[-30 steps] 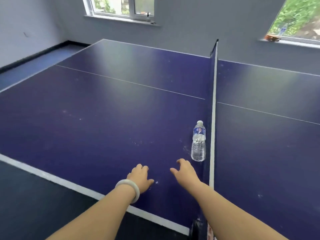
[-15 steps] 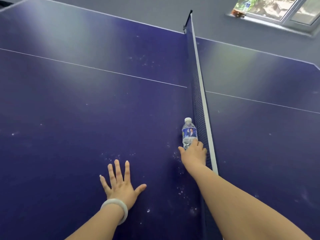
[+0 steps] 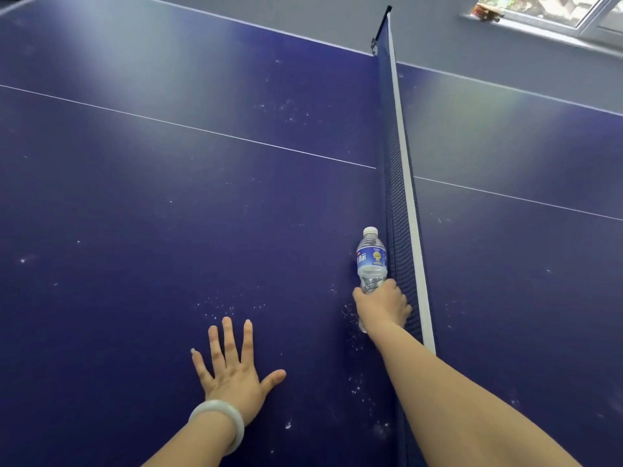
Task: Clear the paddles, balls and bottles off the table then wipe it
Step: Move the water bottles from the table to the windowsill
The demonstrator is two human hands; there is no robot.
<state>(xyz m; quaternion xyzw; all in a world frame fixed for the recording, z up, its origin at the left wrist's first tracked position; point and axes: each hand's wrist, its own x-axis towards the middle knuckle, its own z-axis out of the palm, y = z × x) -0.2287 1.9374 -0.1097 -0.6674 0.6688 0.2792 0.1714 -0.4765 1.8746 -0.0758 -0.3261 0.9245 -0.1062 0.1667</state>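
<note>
A clear plastic water bottle [image 3: 371, 261] with a blue label and white cap stands on the dark blue ping-pong table [image 3: 168, 214], close against the left side of the net [image 3: 399, 210]. My right hand [image 3: 382, 306] grips the bottle's lower half, hiding its base. My left hand [image 3: 234, 369], with a pale bangle on the wrist, lies flat on the table with fingers spread, well left of the bottle. No paddles or balls are in view.
The net runs from the near edge to the far edge with a white top band and a post [image 3: 379, 35] at the far end. White specks dot the tabletop near the bottle. A window sill [image 3: 488, 13] with small objects sits at the far right.
My right hand reached forward from the table's near edge and closed around the bottle's lower half. My left hand spread flat on the table. The view tilted down and closer.
</note>
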